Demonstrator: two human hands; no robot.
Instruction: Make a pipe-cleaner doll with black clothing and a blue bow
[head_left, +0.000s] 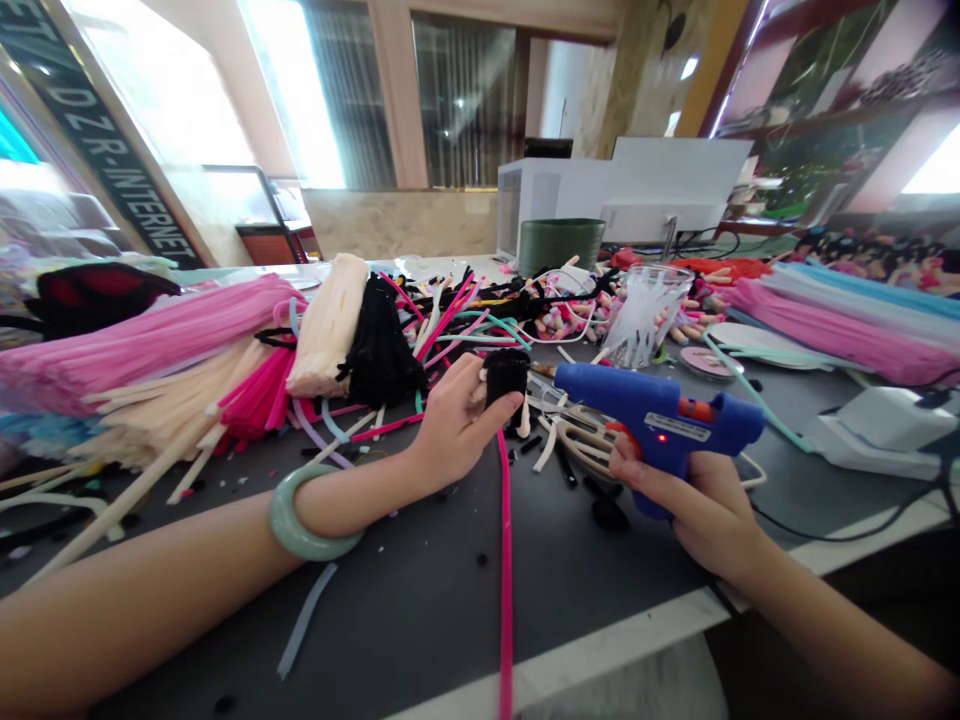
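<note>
My left hand, with a pale green bangle on the wrist, pinches a small black fuzzy piece that looks made of pipe cleaner. From below that piece a long pink pipe cleaner hangs down past the table edge. In my right hand is a blue hot glue gun, a finger at its orange trigger and a red light lit on its side. Its nozzle points left, close to the black piece; whether they touch I cannot tell.
Bundles of pink, cream and black pipe cleaners lie at the left and centre. A clear cup holds glue sticks. Scissors lie behind the glue gun. A white power strip with a cord sits at right.
</note>
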